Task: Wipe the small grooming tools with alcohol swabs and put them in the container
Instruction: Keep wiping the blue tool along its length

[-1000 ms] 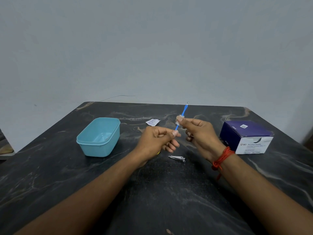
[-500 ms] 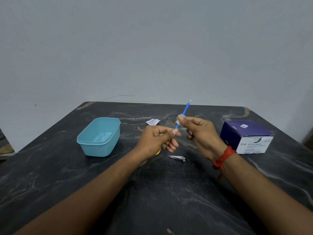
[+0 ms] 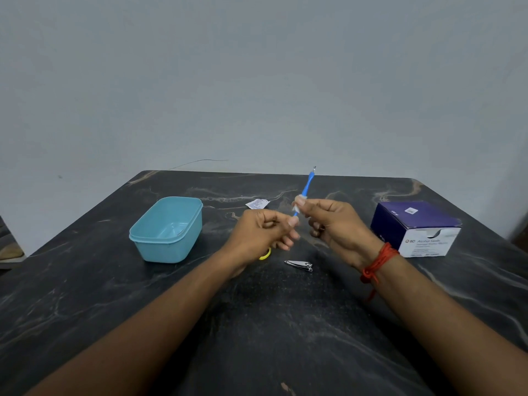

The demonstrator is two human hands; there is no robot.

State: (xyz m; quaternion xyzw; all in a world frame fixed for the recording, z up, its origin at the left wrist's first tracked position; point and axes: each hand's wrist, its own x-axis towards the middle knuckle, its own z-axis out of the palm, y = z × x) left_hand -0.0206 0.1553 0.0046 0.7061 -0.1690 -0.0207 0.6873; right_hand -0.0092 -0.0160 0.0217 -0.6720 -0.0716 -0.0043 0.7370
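Observation:
My left hand pinches the lower end of a thin blue grooming tool that points up and away, its metal tip at the top. My right hand pinches a white alcohol swab wrapped around the tool's shaft. A silver nail clipper lies on the dark table below my hands. Part of a yellow object shows under my left hand. The open light-blue container stands to the left; I cannot tell whether anything lies in it.
A purple and white box of alcohol swabs sits at the right. A torn white swab wrapper lies behind my hands. The dark marble table ends at a grey wall.
The blue tool has tilted slightly and its tip sits a bit higher; my right hand's swab has shifted a little along the shaft. Everything else is where it was.

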